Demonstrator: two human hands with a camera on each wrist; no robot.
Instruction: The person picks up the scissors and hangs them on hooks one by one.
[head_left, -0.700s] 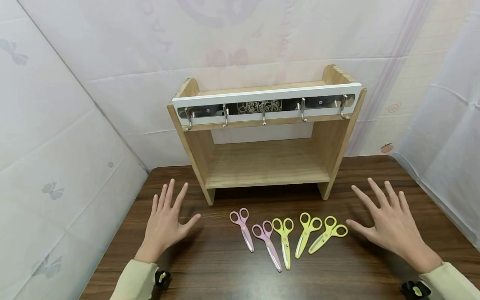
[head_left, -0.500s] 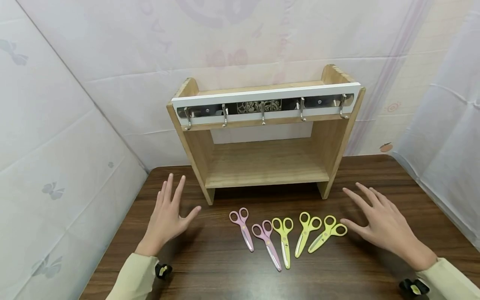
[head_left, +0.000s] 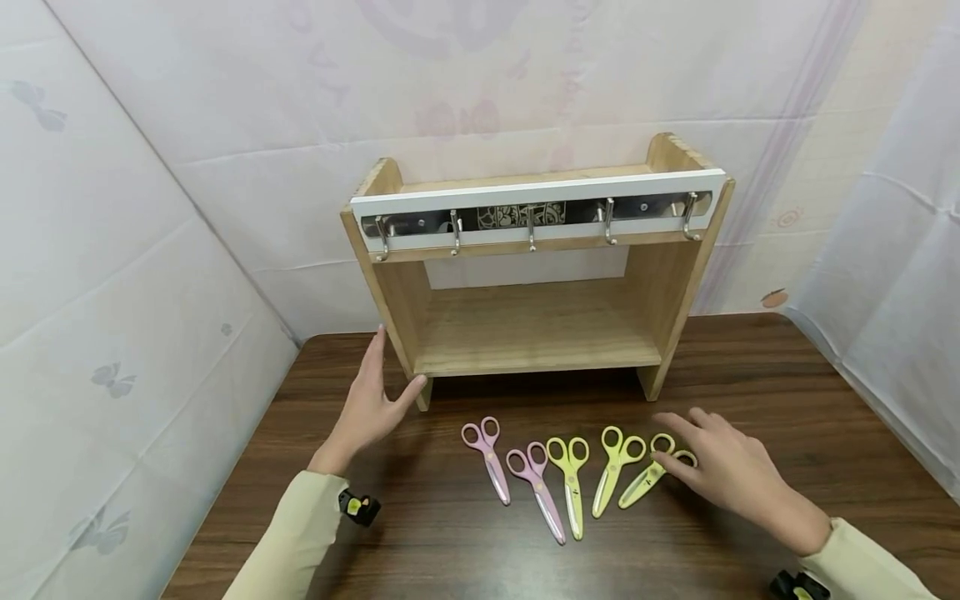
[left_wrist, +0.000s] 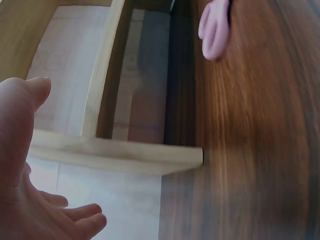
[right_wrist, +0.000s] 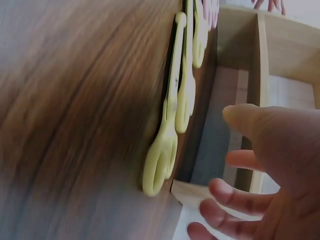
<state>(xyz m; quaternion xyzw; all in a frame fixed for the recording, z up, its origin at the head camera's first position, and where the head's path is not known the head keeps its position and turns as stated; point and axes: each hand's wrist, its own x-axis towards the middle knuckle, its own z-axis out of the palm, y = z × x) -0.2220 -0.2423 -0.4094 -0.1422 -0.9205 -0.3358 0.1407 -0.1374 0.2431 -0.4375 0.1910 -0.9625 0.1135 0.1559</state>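
My left hand (head_left: 367, 417) is beside the left side panel (head_left: 390, 308) of a wooden shelf, thumb and fingers spread to either side of its edge. In the left wrist view that panel (left_wrist: 125, 155) lies between thumb and fingers; I cannot tell whether they touch it. My right hand (head_left: 727, 467) hovers over the rightmost yellow scissors (head_left: 643, 485), hiding part of their handle loops. The right wrist view has its fingers bent loosely, apart from these yellow scissors (right_wrist: 162, 155). Two more yellow scissors, one in the middle (head_left: 573, 492), and two pink scissors (head_left: 491, 462) lie alongside.
The shelf carries a white rail (head_left: 540, 192) with several metal hooks (head_left: 532, 229) across its upper front. It stands on a dark brown wooden table (head_left: 465, 567). Pale patterned cloth (head_left: 187, 350) hangs behind and at both sides.
My left hand has moved right and forward to the shelf's left panel. My right hand has moved left over the rightmost yellow scissors, its fingers less spread. The scissors lie as before.
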